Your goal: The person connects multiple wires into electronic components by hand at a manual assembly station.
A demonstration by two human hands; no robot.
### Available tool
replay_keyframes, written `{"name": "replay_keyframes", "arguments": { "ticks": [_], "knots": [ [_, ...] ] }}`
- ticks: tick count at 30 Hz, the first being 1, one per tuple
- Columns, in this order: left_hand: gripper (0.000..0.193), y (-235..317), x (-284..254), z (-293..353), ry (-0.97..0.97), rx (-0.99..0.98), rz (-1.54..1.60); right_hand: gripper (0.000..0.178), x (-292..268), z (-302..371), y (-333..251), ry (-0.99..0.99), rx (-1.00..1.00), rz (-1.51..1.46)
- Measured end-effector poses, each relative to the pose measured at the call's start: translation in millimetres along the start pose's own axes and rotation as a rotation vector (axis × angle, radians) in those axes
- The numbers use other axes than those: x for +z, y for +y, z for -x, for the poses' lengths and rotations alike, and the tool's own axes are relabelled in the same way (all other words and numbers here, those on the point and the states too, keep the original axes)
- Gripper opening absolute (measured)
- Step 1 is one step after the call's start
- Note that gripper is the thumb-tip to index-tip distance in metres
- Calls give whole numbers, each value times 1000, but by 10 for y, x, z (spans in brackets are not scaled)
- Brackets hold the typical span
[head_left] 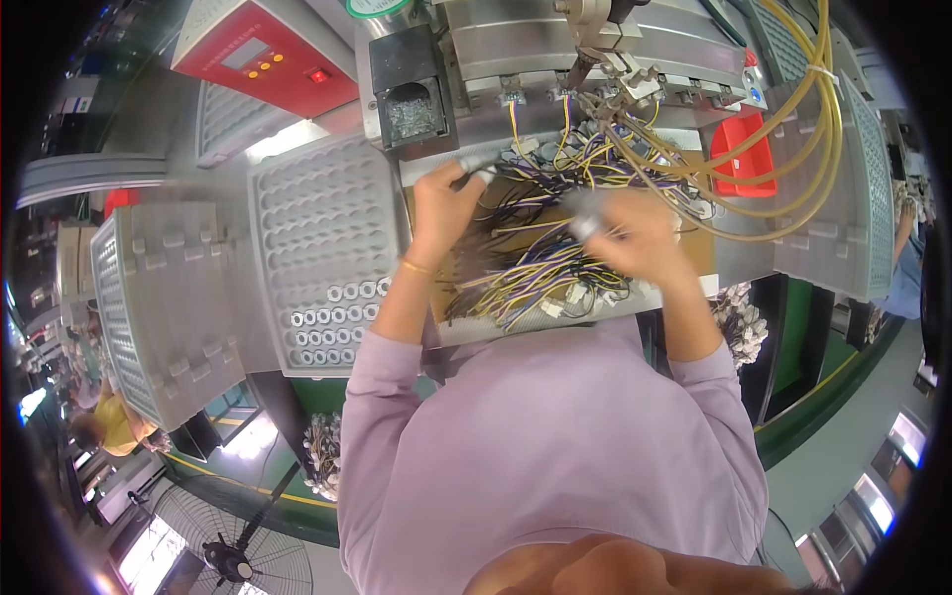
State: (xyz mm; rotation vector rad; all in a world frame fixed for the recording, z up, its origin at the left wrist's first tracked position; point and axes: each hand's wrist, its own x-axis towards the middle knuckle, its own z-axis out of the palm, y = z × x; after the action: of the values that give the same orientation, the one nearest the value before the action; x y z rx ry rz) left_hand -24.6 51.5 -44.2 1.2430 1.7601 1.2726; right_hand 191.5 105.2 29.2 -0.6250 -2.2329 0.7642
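Bench [694, 253], wire pile [535, 258] hides fingers, blurred

Pretty clearly a factory assembly line, some electronics or wiring shop; there's a workbench [684, 260] piled with a wire bundle [526, 263], a grey perforated parts tray [322, 248] with little rings in its holes, a red control box [273, 55], metal machine fixtures [585, 45], yellow hoses [793, 149]; an industrial fan [233, 560] on the floor too

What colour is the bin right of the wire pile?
Red: the bin shows best in the head view.
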Motion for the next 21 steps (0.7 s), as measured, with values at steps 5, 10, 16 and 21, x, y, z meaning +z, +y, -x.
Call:
{"name": "replay_keyframes", "arguments": {
  "ticks": [5,10,16,21],
  "knots": [
    [27,-47,28,-116,-37,84,-278,24,410,38,178,-420,-321,277],
    [44,175,-359,129,-204,126,130,21,327,-26,156,-141,54,-95],
    [42,570,-346,514,-75,211,81,26,284,9,211,-211,105,-165],
    [32,636,-263,504,122,568,-299,26,312,-136,-103,-206,104,-332]
  ]
}}
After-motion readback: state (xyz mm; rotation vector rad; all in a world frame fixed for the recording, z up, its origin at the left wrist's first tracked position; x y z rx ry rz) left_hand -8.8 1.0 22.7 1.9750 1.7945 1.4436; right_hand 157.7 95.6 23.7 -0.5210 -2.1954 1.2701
